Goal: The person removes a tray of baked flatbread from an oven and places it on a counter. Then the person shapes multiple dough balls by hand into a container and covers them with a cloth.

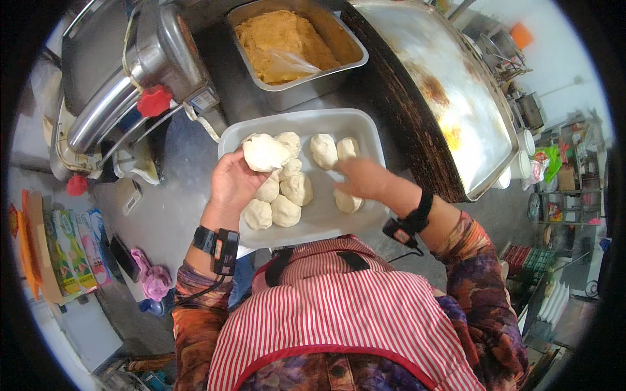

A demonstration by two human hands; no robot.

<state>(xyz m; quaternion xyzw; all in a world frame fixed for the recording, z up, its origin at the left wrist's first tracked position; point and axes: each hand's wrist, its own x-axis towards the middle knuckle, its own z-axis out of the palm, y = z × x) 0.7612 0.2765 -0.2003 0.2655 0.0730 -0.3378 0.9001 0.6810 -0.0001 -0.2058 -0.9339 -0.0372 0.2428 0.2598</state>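
A pale dough ball [266, 154] rests in my left hand [235, 181], the fingers curled under it and the thumb at its side. It is held above the left part of a whitish rectangular tray [319, 229]. Several more dough balls [297, 189] lie close together in the tray below. On the tray's right side are a few others, one dough ball [323, 152] plain to see and another [347, 202] partly covered by my right hand [366, 179]. The fingers of that hand are smeared by motion, so whether they grip anything cannot be made out.
Behind the tray stands a deep metal pan [313, 83] with an orange-brown mass [287, 42] and a plastic bag. A steel machine with a red knob [154, 101] is at the left. A large metal griddle [450, 98] with a dark, rough side lies at the right.
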